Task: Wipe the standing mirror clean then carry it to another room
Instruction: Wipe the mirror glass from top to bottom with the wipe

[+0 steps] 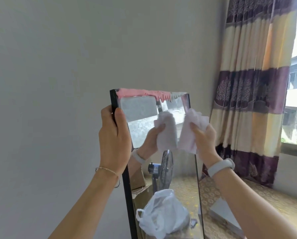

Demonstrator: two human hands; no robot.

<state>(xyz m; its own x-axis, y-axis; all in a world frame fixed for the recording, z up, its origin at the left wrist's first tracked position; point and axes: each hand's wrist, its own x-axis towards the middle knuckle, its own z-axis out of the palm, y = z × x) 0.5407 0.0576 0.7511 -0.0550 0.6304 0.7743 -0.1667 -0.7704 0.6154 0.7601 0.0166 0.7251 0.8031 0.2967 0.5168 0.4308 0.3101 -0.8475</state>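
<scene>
Left hand (114,137) centre frame, arm raised, fingers wrapped on mirror (161,169) left frame edge; right hand (204,137) right of centre clutches white cloth (192,128) against glass.

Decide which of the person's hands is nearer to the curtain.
Right. The right hand holds a cloth at the mirror's right edge, beside the curtain; the left hand grips the mirror's far left edge.
</scene>
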